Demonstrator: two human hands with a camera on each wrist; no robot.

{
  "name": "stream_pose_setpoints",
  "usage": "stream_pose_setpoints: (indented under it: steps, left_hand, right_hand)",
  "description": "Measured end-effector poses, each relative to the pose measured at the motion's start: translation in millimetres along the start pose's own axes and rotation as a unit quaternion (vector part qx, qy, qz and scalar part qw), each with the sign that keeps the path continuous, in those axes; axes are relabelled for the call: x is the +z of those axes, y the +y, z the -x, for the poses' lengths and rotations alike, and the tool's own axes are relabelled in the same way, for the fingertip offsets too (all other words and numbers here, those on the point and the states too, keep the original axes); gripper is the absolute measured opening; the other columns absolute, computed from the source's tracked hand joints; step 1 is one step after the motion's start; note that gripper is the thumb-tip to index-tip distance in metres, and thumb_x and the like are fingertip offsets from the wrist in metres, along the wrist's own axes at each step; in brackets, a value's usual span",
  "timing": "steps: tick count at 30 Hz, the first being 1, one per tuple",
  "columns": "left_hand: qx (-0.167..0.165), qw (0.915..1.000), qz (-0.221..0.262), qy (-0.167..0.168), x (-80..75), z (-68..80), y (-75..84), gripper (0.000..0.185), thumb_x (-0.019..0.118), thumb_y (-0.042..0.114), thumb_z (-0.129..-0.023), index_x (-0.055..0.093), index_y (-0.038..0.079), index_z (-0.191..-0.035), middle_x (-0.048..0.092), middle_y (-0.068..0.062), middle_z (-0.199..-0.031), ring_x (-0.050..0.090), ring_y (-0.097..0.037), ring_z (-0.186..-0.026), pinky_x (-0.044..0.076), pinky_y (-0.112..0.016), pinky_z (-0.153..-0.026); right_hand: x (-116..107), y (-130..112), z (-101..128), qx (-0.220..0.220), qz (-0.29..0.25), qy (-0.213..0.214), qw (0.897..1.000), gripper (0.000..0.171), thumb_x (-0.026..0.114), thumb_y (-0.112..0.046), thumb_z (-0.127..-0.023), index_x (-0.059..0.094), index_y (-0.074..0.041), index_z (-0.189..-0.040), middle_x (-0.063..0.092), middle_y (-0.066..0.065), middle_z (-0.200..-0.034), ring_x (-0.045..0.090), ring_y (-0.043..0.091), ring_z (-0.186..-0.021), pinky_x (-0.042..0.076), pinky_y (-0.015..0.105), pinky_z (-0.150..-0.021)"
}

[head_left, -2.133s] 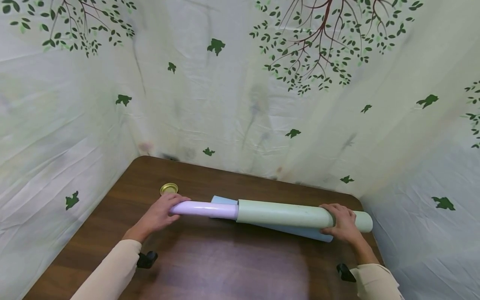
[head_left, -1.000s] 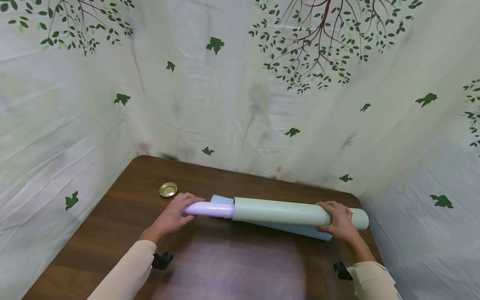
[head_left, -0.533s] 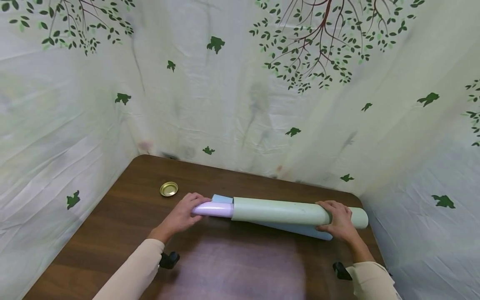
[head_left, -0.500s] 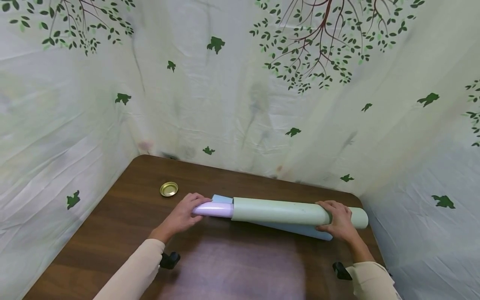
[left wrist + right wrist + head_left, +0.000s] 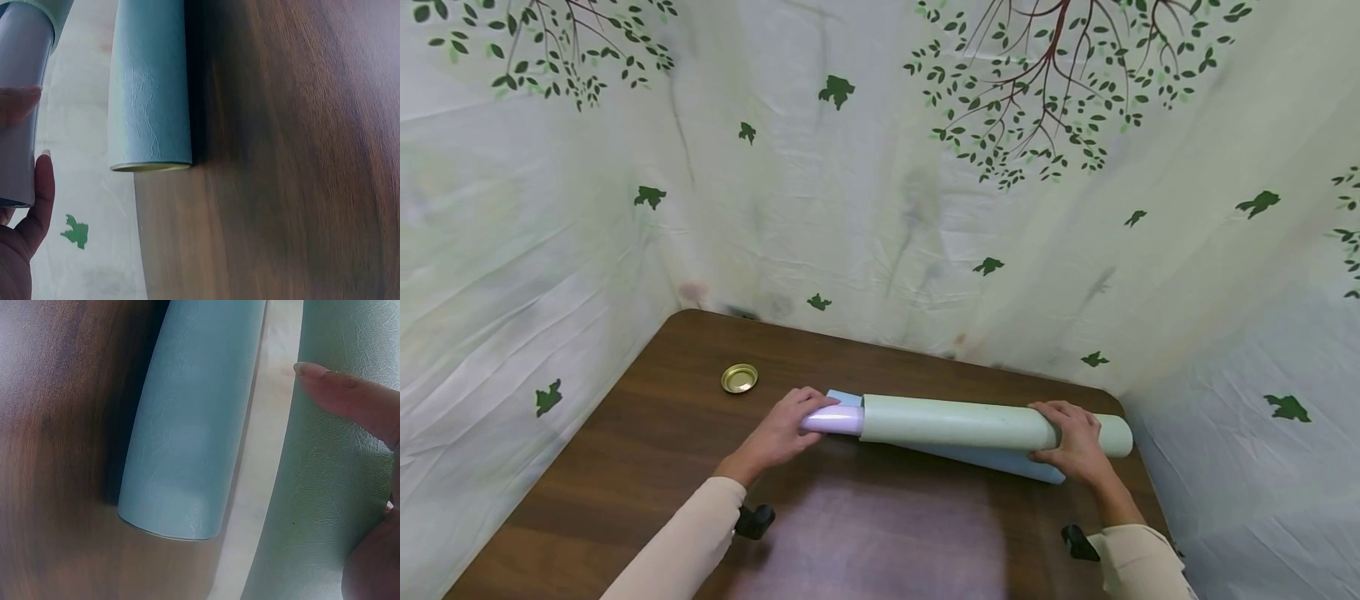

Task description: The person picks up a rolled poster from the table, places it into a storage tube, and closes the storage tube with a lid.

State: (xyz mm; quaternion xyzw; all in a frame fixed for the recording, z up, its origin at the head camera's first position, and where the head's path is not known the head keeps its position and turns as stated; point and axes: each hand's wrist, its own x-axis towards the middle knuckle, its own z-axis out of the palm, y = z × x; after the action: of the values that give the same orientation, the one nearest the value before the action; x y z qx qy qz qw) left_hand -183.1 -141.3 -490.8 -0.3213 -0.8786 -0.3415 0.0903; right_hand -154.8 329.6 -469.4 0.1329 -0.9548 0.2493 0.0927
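A pale green tube (image 5: 955, 422) lies crosswise in the head view. My right hand (image 5: 1075, 442) grips it near its right end, the thumb on the near side. From its open left end sticks a short length of a shiny lilac tube (image 5: 837, 420), the rest hidden inside the green one. My left hand (image 5: 786, 427) holds the lilac tube by its outer end; the left wrist view shows fingers (image 5: 40, 206) at that end. Below and behind the green tube, a light blue tube (image 5: 992, 462) lies slanted on the table, its left end open in the left wrist view.
On the brown wooden table (image 5: 647, 433), a small round gold lid (image 5: 740, 378) lies to the left of the tubes. Pale cloth walls (image 5: 887, 208) printed with leaves stand behind the table and on both sides.
My left hand has moved right, pushing the lilac tube deeper into the green tube, so less of it shows. The green tube has shifted slightly left; my right hand keeps its grip.
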Motion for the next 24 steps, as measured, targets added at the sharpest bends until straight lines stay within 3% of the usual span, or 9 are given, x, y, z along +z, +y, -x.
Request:
stream_pose_setpoints:
  steps: [8,24]
  left_hand:
    - [0.019,0.9997,-0.006,0.012,5.7,-4.4,5.3,0.049,0.081,0.000,-0.071,0.066,0.008,-0.117,0.060,-0.007,-0.106,0.054,-0.027,-0.100,0.047,-0.044,-0.084]
    - [0.031,0.9993,-0.022,0.000,16.4,-10.5,14.7,0.048,0.081,0.002,-0.072,0.064,0.005,-0.117,0.059,-0.008,-0.105,0.052,-0.026,-0.097,0.047,-0.041,-0.081]
  right_hand:
    - [2,-1,-1,0.002,-0.002,-0.001,1.000,0.072,0.093,-0.009,-0.055,0.063,-0.005,-0.120,0.058,0.021,-0.116,0.045,0.044,-0.113,0.017,0.063,-0.094]
    - [6,-3,-1,-0.006,0.000,0.005,1.000,0.071,0.093,-0.008,-0.055,0.064,-0.006,-0.120,0.058,0.019,-0.115,0.046,0.043,-0.113,0.017,0.062,-0.093]
